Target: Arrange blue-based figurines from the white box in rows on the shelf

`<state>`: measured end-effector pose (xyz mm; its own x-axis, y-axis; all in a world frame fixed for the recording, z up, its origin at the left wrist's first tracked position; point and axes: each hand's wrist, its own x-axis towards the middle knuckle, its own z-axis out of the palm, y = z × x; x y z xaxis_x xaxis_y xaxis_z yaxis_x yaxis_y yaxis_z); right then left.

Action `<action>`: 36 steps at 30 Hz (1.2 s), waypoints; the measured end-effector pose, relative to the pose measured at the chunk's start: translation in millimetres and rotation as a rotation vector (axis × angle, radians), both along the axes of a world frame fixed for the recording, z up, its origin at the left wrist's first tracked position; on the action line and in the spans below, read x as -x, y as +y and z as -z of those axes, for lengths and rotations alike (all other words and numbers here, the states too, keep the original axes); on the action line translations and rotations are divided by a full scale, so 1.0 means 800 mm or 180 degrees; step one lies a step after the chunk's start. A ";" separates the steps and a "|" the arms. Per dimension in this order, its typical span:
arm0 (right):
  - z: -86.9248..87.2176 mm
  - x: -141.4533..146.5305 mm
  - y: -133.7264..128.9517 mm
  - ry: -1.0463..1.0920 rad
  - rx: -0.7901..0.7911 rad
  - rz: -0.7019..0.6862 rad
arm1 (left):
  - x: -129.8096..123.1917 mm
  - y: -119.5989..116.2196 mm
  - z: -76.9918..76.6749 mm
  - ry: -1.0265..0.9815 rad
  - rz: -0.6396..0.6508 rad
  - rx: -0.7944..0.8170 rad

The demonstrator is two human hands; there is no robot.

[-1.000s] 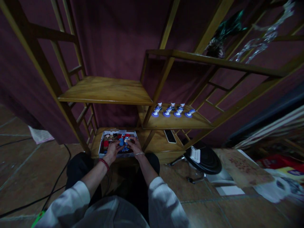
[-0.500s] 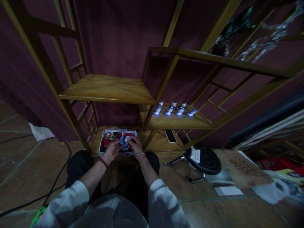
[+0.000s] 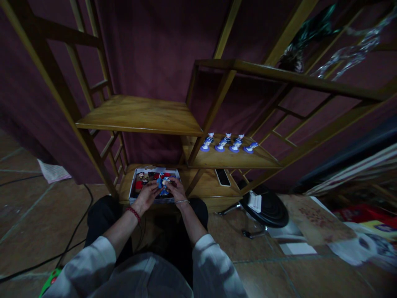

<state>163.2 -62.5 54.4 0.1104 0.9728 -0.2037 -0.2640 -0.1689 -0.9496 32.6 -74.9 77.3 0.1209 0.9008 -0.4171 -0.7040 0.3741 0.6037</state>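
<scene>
Over the box, my left hand (image 3: 148, 194) pinches a small blue piece (image 3: 159, 182), perhaps a base. My right hand (image 3: 176, 191) has its fingers closed on a small blue-and-white figurine (image 3: 165, 181) right beside that piece. The two parts touch or nearly touch; I cannot tell whether they are joined. Beneath both hands lies an open white cardboard box (image 3: 132, 185) with red and dark figurines (image 3: 141, 175) inside. More blue shows under my fingers, partly hidden. On the shelf to the right, several white figurines on purple-blue bases (image 3: 219, 150) stand in two rows.
A wooden display rack (image 3: 139, 116) surrounds the box, with a shelf above my hands and a post (image 3: 211, 120) to the right. A phone (image 3: 222, 177) lies on the bottom board. Beyond it is a black round stool (image 3: 273, 209). Cables (image 3: 74, 225) run over the tiled floor at left.
The blue piece and the figurine have come slightly closer together between my fingers, and the blue piece looks turned. My arms stay almost in place.
</scene>
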 end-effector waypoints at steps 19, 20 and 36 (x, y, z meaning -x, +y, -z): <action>0.010 0.002 0.001 -0.0550 -0.0669 -0.0028 | 0.001 -0.006 0.013 -0.0097 0.0024 -0.0264; 0.011 0.002 0.001 -0.0603 -0.0716 -0.0040 | 0.001 -0.006 0.013 -0.0090 0.0021 -0.0267; 0.008 0.009 -0.002 -0.1127 -0.1034 -0.0098 | -0.004 -0.007 0.022 -0.0151 -0.0133 -0.0088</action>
<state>156.0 -64.1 47.8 0.0885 0.9838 0.1561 0.0855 0.1487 -0.9852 35.4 -80.3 59.6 0.1019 0.9165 -0.3867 -0.7468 0.3273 0.5789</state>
